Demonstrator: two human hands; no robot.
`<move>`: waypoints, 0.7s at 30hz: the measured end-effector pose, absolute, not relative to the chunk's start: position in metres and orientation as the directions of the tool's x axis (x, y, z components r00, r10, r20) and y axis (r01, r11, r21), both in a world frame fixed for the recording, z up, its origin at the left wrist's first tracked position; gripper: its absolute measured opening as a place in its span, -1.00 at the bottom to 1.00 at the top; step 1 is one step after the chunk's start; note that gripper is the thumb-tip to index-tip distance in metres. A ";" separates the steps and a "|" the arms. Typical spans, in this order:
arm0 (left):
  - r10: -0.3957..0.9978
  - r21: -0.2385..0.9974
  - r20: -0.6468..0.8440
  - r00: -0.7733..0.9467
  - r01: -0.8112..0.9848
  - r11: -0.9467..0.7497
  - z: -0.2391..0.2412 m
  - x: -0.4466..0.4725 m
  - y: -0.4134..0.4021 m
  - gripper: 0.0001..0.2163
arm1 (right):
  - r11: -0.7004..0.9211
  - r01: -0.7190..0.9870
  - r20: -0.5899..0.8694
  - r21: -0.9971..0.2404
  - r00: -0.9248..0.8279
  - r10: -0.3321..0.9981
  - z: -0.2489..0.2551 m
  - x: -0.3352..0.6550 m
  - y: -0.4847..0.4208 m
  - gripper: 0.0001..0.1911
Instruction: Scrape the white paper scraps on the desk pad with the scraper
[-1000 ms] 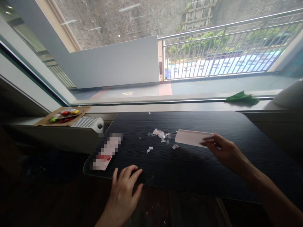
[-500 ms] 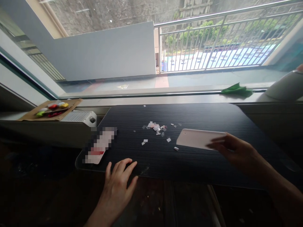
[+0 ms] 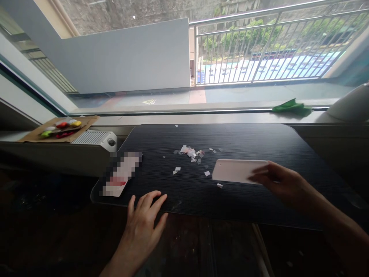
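Note:
My right hand (image 3: 278,177) grips the right end of a pale, flat card (image 3: 233,170) with rounded corners and a small hole near its far left end. The card is over the right half of the dark table (image 3: 253,142). To its left lies a loose heap of small white and clear scraps (image 3: 190,151). One small white piece (image 3: 220,186) rests just below the card's lower left edge. My left hand (image 3: 147,215) is at the table's front edge, fingers spread, holding nothing. Beyond it lies a pixelated pale strip with a red patch (image 3: 122,175).
A window sill (image 3: 201,118) runs behind the table, with a crumpled green cloth (image 3: 292,108) on it and a white rounded object (image 3: 350,104) at the right. On the left are a radiator (image 3: 95,139) and brown cardboard (image 3: 34,132) bearing colourful items.
My right hand and the card have moved slightly left. The small white piece near the card has shifted right and towards me. My left hand stays at the table edge.

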State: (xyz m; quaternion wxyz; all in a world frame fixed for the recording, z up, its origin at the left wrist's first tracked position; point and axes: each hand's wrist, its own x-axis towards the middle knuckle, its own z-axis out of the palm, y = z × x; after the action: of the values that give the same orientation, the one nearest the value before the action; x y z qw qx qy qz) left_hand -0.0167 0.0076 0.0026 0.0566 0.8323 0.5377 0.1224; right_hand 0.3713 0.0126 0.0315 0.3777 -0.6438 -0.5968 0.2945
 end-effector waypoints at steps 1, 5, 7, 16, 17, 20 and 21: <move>0.907 0.222 0.132 0.400 0.880 -0.420 0.002 -0.019 0.009 -0.65 | -0.021 0.505 0.073 -0.863 0.166 0.984 0.032 0.374 0.010 -0.71; 0.908 0.201 0.112 0.404 0.885 -0.419 0.000 -0.023 0.011 -0.65 | -0.101 0.369 -0.023 -0.924 0.208 0.978 0.030 0.382 0.014 -0.69; 0.905 0.196 0.112 0.410 0.884 -0.425 0.001 -0.022 0.011 -0.65 | -0.133 0.381 -0.080 -0.915 0.151 0.985 0.028 0.384 0.022 -0.70; 0.919 0.190 0.191 0.344 0.906 -0.379 0.007 -0.008 0.004 -0.68 | -0.210 0.450 -0.254 -0.868 -0.039 0.966 0.031 0.388 0.018 -0.73; 0.918 0.190 0.190 0.348 0.904 -0.382 0.008 -0.008 0.004 -0.68 | -0.215 0.440 -0.265 -0.872 -0.056 0.963 0.031 0.389 0.015 -0.72; 0.915 0.185 0.191 0.356 0.902 -0.390 0.008 -0.009 0.005 -0.67 | -0.229 0.415 -0.285 -0.880 -0.078 0.955 0.026 0.396 0.006 -0.67; 0.914 0.183 0.193 0.356 0.902 -0.390 0.008 -0.009 0.006 -0.67 | -0.231 0.411 -0.287 -0.882 -0.079 0.955 0.024 0.398 0.004 -0.66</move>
State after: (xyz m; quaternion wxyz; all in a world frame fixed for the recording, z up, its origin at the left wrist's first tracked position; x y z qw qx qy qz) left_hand -0.0092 0.0057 0.0077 0.0225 0.8232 0.5517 0.1322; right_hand 0.3979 0.0035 0.0239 0.2811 -0.6178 -0.5526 0.4837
